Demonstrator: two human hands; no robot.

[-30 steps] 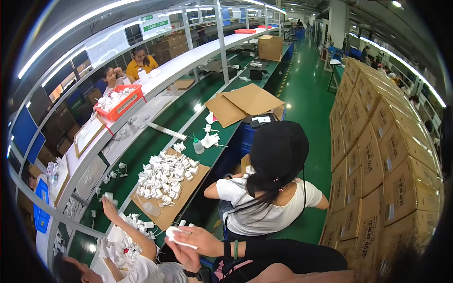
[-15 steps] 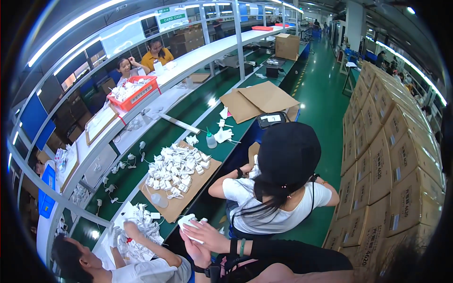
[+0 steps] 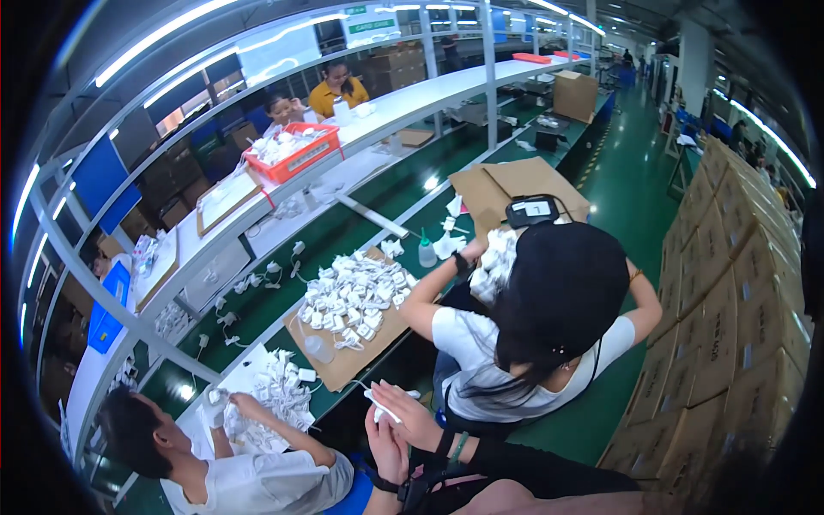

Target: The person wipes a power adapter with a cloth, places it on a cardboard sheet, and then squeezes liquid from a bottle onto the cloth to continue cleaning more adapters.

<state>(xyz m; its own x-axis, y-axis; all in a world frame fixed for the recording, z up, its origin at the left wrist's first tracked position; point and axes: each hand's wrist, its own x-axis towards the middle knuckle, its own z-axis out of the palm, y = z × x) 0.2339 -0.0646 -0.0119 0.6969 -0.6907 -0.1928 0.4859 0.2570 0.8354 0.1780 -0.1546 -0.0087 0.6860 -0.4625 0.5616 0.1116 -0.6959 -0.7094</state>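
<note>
Low in the middle, both my hands are together around a small white object (image 3: 384,412); its kind is hard to make out because my fingers cover most of it. My left hand (image 3: 388,448), with a black band at the wrist, supports it from below. My right hand (image 3: 410,418), wearing a green bangle, lies over it with the fingers fairly straight. Beyond my hands, a heap of white power adapters (image 3: 354,292) with cables lies on a brown cardboard sheet (image 3: 343,371), beside a clear bottle (image 3: 318,348).
A capped co-worker (image 3: 549,326) sits ahead right, by a bundle of white pieces (image 3: 493,268). Another co-worker (image 3: 249,481) at left handles a white cable pile (image 3: 279,390). Stacked cartons (image 3: 712,343) line the right. A red bin (image 3: 292,153) stands on the shelf; a green-tipped bottle (image 3: 427,251) is on the bench.
The whole scene has shifted rightward in view as my head turned. My hands stay together on the white object. Beside the capped co-worker, a bundle of white pieces has come into sight.
</note>
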